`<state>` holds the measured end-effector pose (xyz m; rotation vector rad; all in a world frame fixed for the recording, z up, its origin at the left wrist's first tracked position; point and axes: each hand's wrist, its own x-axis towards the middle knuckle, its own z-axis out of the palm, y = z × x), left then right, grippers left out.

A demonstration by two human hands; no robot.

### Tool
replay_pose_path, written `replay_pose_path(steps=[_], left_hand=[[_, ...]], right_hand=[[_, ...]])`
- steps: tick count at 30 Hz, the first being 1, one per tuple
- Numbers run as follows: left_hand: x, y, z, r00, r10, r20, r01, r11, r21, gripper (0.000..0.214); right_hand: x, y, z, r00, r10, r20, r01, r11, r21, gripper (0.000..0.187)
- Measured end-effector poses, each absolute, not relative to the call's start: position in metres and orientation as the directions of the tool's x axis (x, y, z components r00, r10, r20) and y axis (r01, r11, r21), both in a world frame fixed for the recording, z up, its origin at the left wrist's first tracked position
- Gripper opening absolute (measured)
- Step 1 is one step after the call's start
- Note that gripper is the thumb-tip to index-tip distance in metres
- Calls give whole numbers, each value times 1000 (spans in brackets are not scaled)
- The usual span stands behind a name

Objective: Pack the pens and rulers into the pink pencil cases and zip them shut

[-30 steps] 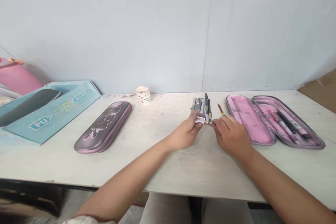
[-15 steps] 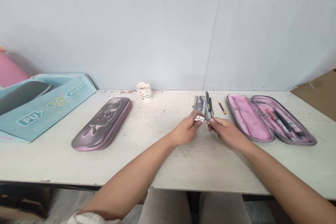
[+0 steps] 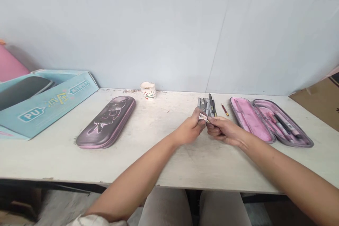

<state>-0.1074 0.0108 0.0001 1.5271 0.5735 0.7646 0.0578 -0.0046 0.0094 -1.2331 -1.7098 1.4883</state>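
A teal box (image 3: pixel 50 107) and a closed purple pencil case (image 3: pixel 106 122) lie left; the left hand (image 3: pixel 189 130) and right hand (image 3: pixel 224 130) pinch a small white object (image 3: pixel 203 117) before grey metal pieces (image 3: pixel 202 105), left of an open pink pencil case (image 3: pixel 267 123) holding pens (image 3: pixel 283 124)

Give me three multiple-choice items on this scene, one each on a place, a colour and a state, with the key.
1. Where does the short red pencil lie?
A) In the paper cup
B) On the tabletop, left of the open pencil case
C) On the closed case

2. What colour is that case's lining?
A) Green
B) Black
C) Pink

3. What is the left hand doing?
A) Pinching a small white object
B) Lying open
C) Gripping the blue box

1: B, it rests on the tabletop beside the case's edge.
2: C, pink shows in both open halves.
3: A, its fingers close on the object, beside the right hand.
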Motion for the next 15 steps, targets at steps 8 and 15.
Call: replay_pose_path(steps=[8, 15], left_hand=[[-99, 11, 9, 570, 821, 41, -257, 131, 958, 12], [-109, 0, 10, 600, 781, 171, -9, -208, 978, 18]], right_hand=[[53, -11, 12, -411, 755, 511, 888, 458, 38, 22], [61, -7, 21, -435, 899, -59, 467, 170, -868, 40]])
